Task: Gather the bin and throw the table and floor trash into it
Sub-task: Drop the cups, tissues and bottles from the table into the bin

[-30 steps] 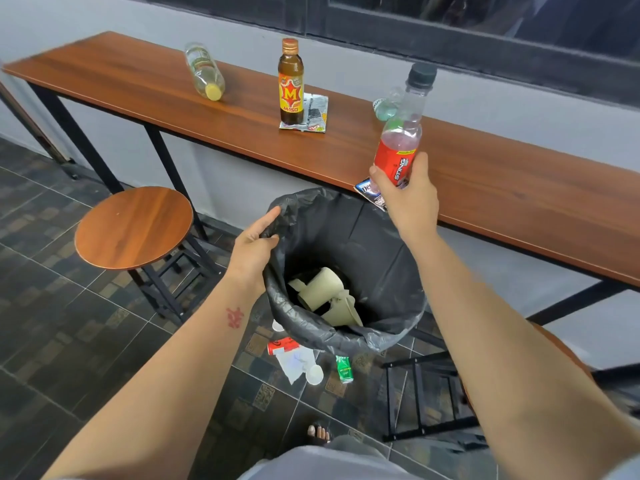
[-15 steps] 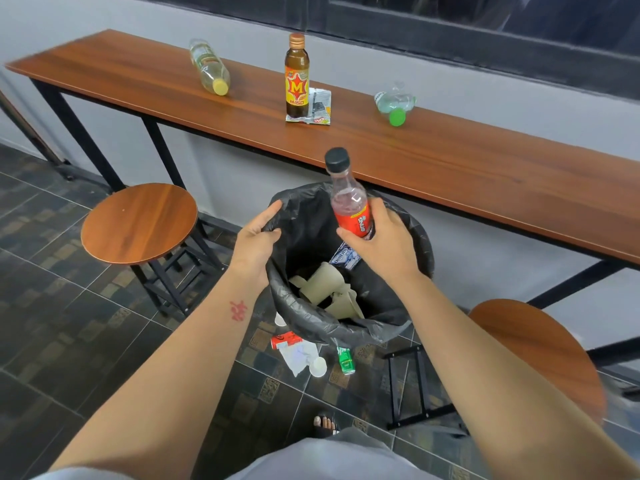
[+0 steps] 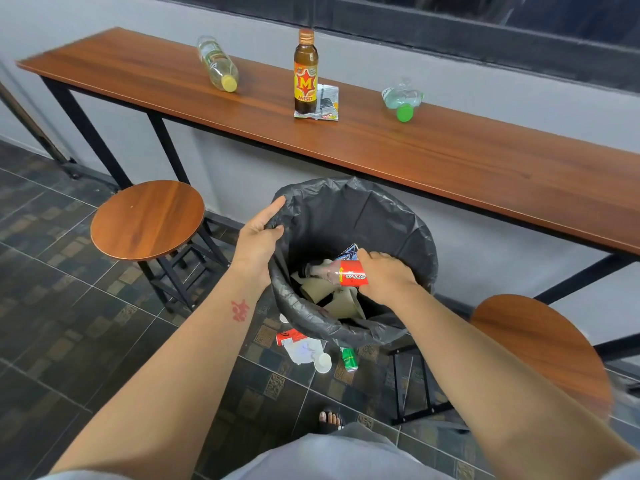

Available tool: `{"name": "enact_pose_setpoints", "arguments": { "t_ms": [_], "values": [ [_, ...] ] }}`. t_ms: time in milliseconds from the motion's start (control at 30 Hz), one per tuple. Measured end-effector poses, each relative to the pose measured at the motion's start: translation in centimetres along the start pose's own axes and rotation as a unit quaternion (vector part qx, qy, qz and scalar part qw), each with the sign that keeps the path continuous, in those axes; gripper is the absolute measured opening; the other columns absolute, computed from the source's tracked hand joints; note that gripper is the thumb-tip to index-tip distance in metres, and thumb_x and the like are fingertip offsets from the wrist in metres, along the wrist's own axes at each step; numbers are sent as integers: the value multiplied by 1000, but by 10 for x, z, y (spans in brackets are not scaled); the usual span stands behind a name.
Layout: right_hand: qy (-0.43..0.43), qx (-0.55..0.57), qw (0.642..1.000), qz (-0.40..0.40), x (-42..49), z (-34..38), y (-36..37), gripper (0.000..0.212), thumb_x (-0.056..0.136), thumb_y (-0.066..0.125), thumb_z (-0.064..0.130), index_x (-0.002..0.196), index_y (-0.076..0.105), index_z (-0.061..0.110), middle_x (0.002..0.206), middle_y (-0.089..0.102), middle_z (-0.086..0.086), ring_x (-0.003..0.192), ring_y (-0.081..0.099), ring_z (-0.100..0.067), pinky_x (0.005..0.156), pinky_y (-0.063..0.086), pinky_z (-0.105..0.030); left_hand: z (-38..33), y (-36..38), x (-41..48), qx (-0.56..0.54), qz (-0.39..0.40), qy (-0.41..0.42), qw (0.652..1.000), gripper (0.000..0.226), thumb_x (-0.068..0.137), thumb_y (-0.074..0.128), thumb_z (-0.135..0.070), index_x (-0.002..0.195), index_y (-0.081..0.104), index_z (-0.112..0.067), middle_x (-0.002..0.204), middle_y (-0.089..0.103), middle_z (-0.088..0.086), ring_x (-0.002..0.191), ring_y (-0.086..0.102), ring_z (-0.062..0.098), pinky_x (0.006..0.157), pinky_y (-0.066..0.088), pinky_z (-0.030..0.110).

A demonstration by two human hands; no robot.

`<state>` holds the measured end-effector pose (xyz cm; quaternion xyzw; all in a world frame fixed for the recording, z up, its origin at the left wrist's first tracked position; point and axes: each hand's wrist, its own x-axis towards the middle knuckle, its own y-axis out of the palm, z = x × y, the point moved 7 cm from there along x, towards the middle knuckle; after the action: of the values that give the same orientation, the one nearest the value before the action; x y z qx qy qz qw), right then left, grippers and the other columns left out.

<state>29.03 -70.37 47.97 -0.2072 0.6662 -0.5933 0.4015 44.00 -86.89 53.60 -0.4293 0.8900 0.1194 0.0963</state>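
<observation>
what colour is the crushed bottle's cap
Green, on the crushed bottle lying on the table; head view.

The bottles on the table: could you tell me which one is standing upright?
The brown glass bottle with the red M label stands upright. The yellow-capped bottle and the crushed green-capped bottle lie on their sides.

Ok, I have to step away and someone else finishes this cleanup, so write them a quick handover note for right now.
Left hand: gripping the rim of the black-lined bin, holding it up off the floor.
Right hand: inside the bin mouth, holding the red-label bottle on its side, not yet released.
Done: paper cups and a wrapper already in the bin.
Left on the table: yellow-cap bottle lying down, brown glass bottle upright on a flat sachet, crushed green-cap bottle.
Left on the floor under the bin: red packet, white scraps, small green can.
</observation>
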Motion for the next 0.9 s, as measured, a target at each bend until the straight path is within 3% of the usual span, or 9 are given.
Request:
{"name": "enact_pose_setpoints", "arguments": {
  "t_ms": [133, 267, 433, 667, 767, 900],
  "values": [
    [-22, -8, 999, 30, 0, 3, 15, 73, 90, 62, 42, 148, 26, 19, 153, 35, -9, 146, 20, -26, 119, 16, -37, 0, 1, 0, 7, 3, 4, 1000, 57, 99, 45, 9, 135, 64, -31, 150, 52, -6, 141, 43, 14, 118, 34, 36],
    [-61, 3, 998, 4, -2, 8, 11, 81, 92, 57, 48, 155, 14, 21, 162, 14, -1, 150, 1, -19, 122, 7, -37, -2, -1, 3, 27, -1, 12, 1000, 57, 98, 45, 10, 137, 62, -29, 152, 50, -7, 144, 38, 12, 119, 31, 32],
    [-80, 44, 991, -98, -7, 11, -18, 71, 96, 45, 53, 155, 18, 23, 162, 16, 2, 150, 7, -14, 122, 13, -37, -5, -4, 10, 35, -17, 15, 999, 57, 98, 47, 9, 136, 63, -31, 152, 50, -8, 144, 39, 13, 116, 32, 28],
    [-74, 128, 940, -306, -10, -2, -95, 60, 97, 42, 48, 149, 36, 18, 157, 30, 0, 148, 20, -16, 120, 19, -39, -2, 0, 19, 14, -18, 7, 1000, 57, 98, 47, 10, 137, 62, -28, 154, 47, -6, 146, 35, 14, 122, 28, 39],
    [-41, 150, 911, -382, 1, -21, -130, 57, 99, 48, 39, 148, 37, 12, 157, 31, -4, 147, 21, -18, 121, 17, -38, -2, 3, 26, 17, -18, 3, 1000, 57, 98, 47, 10, 137, 62, -28, 154, 47, -5, 146, 36, 14, 121, 29, 39],
    [33, 169, 895, -412, 31, -49, -160, 57, 99, 48, 35, 150, 33, 13, 158, 27, -6, 147, 20, -22, 120, 18, -36, -1, 6, 37, 17, -26, 3, 999, 56, 98, 47, 10, 135, 64, -29, 152, 49, -5, 142, 42, 14, 115, 37, 30]
  ]
}}
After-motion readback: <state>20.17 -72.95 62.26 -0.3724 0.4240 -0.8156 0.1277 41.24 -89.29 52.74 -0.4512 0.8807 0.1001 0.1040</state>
